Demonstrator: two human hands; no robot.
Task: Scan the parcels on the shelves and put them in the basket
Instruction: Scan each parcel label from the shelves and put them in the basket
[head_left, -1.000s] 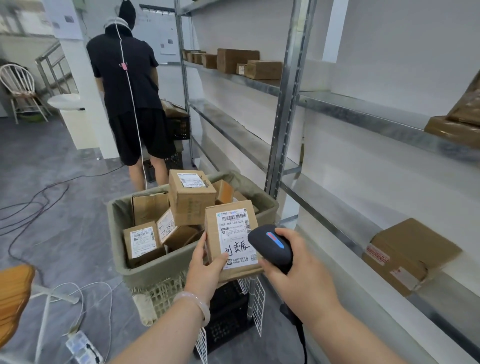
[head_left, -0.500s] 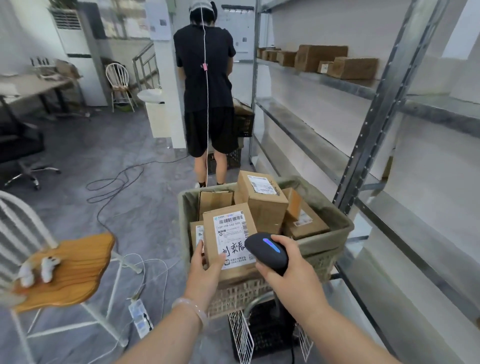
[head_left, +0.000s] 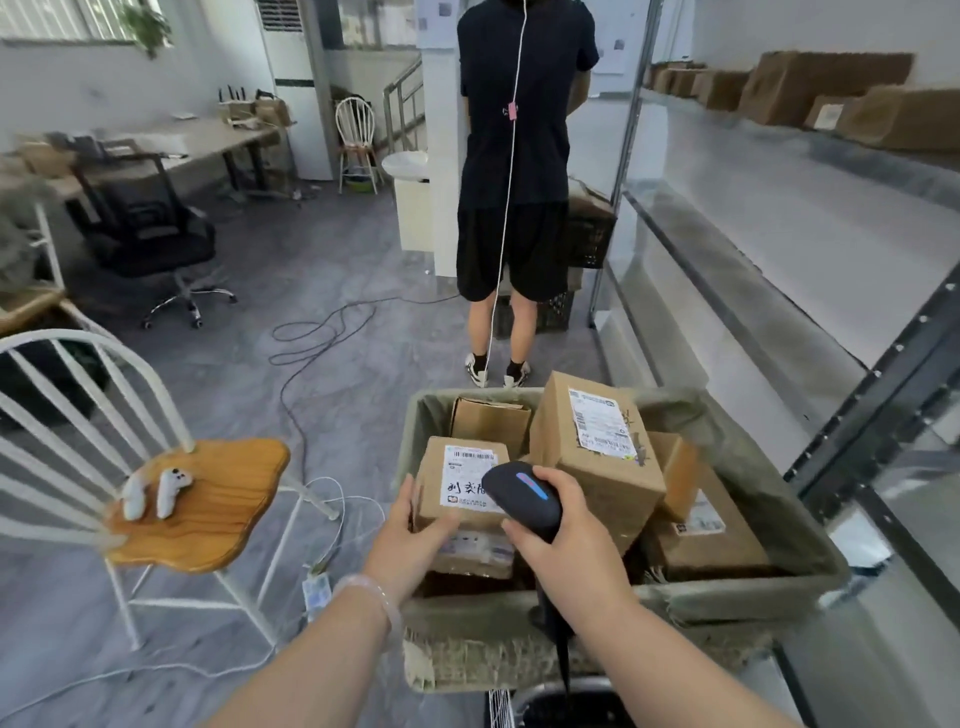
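The labelled parcel (head_left: 462, 486) sits low in the near left corner of the basket (head_left: 753, 603), label up. The left hand (head_left: 410, 545) grips it, thumb along its near edge and fingers curled round its left side. Just under those fingers lies another parcel (head_left: 478, 553); I cannot tell whether the held one rests on it. Right of the fingertips, the right hand (head_left: 566, 551) is wrapped round the scanner (head_left: 524, 491), whose head covers the label's corner. The sound move is probably to set the parcel flat, slide the fingers out leftward, and avoid nudging the tilted tall box (head_left: 592, 452) beyond the scanner.
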